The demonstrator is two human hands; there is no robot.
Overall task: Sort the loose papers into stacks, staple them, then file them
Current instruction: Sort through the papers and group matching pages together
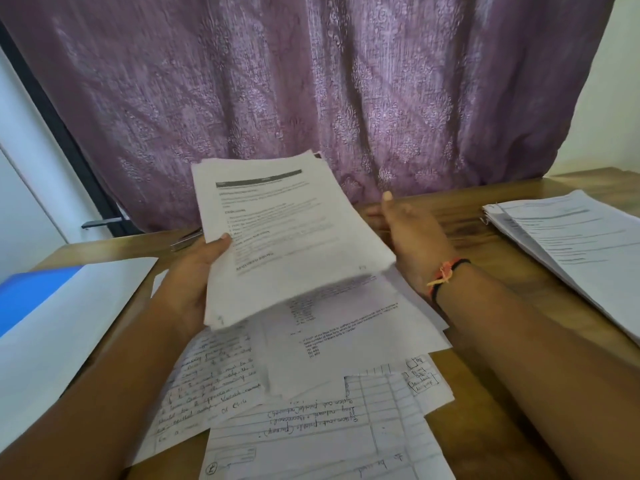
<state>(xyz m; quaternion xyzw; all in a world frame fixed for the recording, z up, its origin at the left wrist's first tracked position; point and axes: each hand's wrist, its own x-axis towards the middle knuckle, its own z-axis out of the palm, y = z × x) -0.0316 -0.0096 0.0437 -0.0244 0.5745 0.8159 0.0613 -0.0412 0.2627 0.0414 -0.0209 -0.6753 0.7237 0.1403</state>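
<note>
My left hand (194,271) grips a thick bundle of printed papers (287,237) by its left edge, thumb on top, lifting it above the desk. Just right of the bundle my right hand (412,233) is open, palm turned toward the paper edge; whether it touches is unclear. Below lie loose sheets: printed pages (346,341) and handwritten notes (214,386) spread over the wooden desk (485,258). A silver stapler (185,241) lies behind my left hand, partly hidden.
A second paper stack (571,244) lies at the right edge of the desk. A blue and white folder (52,317) rests at the left. A purple curtain (311,81) hangs close behind the desk.
</note>
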